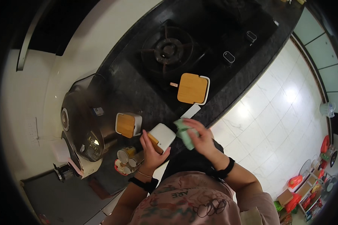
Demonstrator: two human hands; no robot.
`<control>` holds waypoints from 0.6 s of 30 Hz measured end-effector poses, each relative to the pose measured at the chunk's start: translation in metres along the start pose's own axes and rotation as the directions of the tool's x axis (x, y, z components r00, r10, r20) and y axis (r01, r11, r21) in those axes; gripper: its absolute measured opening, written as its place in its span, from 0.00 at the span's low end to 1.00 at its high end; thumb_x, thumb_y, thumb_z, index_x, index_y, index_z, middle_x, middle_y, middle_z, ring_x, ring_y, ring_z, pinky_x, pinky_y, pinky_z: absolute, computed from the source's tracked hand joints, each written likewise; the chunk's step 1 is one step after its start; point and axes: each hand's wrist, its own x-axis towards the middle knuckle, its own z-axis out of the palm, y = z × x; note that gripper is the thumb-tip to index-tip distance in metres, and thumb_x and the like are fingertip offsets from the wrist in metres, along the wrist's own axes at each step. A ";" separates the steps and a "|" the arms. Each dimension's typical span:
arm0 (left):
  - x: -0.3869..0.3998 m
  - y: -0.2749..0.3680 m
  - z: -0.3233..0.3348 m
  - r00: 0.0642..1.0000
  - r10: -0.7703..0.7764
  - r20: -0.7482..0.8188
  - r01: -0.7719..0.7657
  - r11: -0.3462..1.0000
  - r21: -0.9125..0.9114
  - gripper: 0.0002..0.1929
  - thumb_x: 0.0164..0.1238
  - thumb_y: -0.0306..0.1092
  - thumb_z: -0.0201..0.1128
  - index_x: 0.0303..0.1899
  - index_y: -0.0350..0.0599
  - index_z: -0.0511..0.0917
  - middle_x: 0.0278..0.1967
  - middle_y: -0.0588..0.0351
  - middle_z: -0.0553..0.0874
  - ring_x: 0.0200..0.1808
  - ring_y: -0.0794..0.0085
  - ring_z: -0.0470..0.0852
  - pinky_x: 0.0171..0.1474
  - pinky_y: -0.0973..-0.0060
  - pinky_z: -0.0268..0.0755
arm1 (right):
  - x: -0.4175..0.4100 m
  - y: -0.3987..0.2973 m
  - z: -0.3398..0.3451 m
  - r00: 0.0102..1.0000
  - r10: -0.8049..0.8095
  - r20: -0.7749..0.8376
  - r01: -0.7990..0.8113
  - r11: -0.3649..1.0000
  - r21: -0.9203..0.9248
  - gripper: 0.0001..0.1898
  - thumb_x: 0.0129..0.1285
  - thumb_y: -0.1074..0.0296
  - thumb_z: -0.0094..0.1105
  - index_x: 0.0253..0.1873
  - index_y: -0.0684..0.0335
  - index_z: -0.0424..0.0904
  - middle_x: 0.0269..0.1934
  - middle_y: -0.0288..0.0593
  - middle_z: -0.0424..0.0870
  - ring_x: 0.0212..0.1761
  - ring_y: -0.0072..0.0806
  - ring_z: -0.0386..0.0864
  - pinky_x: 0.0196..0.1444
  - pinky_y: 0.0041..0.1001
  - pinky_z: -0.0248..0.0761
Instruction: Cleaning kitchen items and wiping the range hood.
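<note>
My left hand (153,152) grips a white box with a wooden lid (164,135), tilted so one white side faces up. In my right hand (201,137) is a crumpled pale green cloth (186,133), just to the right of that box. A similar white box with a wooden lid (126,125) stands on the counter to the left. Farther ahead, a larger wooden-lidded white box (192,88) rests at the edge of the gas hob. Between it and my right hand lies a small white flat piece (190,111).
A dark rice cooker (84,123) stands by the wall at left. Several jars (126,160) cluster near my left wrist. Ahead are a gas burner (169,50) and two hob knobs (229,57). The black counter's front edge (242,76) runs along the right, above a tiled floor.
</note>
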 end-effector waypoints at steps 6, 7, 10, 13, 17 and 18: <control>0.000 -0.002 0.003 0.993 0.079 0.089 -0.092 0.986 0.141 0.57 0.44 0.35 0.76 0.70 0.30 0.41 0.61 0.32 0.57 0.61 0.41 0.62 0.65 0.55 0.58 | 0.043 0.019 0.048 0.916 -0.201 0.348 0.287 0.933 -0.216 0.12 0.64 0.69 0.54 0.51 0.56 0.82 0.58 0.44 0.78 0.60 0.41 0.75 0.62 0.37 0.66; 0.002 0.001 0.002 0.996 0.019 0.086 -0.028 0.995 0.098 0.57 0.44 0.35 0.76 0.70 0.30 0.41 0.61 0.32 0.57 0.61 0.41 0.62 0.65 0.55 0.58 | 0.056 0.026 0.042 0.951 -0.024 0.308 0.072 0.987 -0.146 0.12 0.65 0.69 0.53 0.50 0.58 0.82 0.56 0.46 0.79 0.58 0.42 0.77 0.60 0.37 0.69; -0.004 -0.004 0.000 0.996 0.065 0.067 -0.074 0.985 0.153 0.58 0.43 0.35 0.76 0.70 0.30 0.41 0.61 0.33 0.57 0.61 0.41 0.62 0.64 0.55 0.58 | 0.033 0.009 0.052 0.905 -0.273 0.326 0.349 0.915 -0.201 0.13 0.62 0.73 0.56 0.50 0.61 0.82 0.52 0.50 0.81 0.56 0.43 0.78 0.59 0.36 0.71; -0.008 -0.015 -0.001 0.980 0.173 0.095 -0.187 0.968 0.169 0.59 0.42 0.35 0.77 0.70 0.30 0.41 0.61 0.34 0.58 0.61 0.41 0.63 0.65 0.54 0.59 | 0.027 -0.022 0.070 0.791 -0.457 0.406 0.551 0.821 -0.148 0.13 0.61 0.69 0.60 0.51 0.57 0.82 0.54 0.46 0.80 0.59 0.42 0.76 0.63 0.41 0.68; 0.000 0.001 -0.002 0.995 0.016 0.100 -0.030 0.989 0.142 0.59 0.42 0.35 0.77 0.70 0.30 0.40 0.60 0.34 0.58 0.61 0.41 0.63 0.64 0.53 0.59 | 0.069 0.032 0.055 0.897 0.012 0.442 0.157 0.926 -0.344 0.10 0.64 0.65 0.55 0.47 0.58 0.81 0.45 0.48 0.83 0.43 0.46 0.83 0.46 0.39 0.77; 0.000 0.004 -0.003 0.994 0.033 0.106 -0.052 0.982 0.182 0.59 0.43 0.33 0.76 0.71 0.32 0.38 0.59 0.36 0.59 0.60 0.45 0.64 0.64 0.56 0.59 | 0.076 0.032 0.053 0.919 -0.063 0.389 0.171 0.953 -0.250 0.09 0.66 0.64 0.53 0.44 0.61 0.80 0.39 0.51 0.84 0.35 0.52 0.82 0.38 0.43 0.76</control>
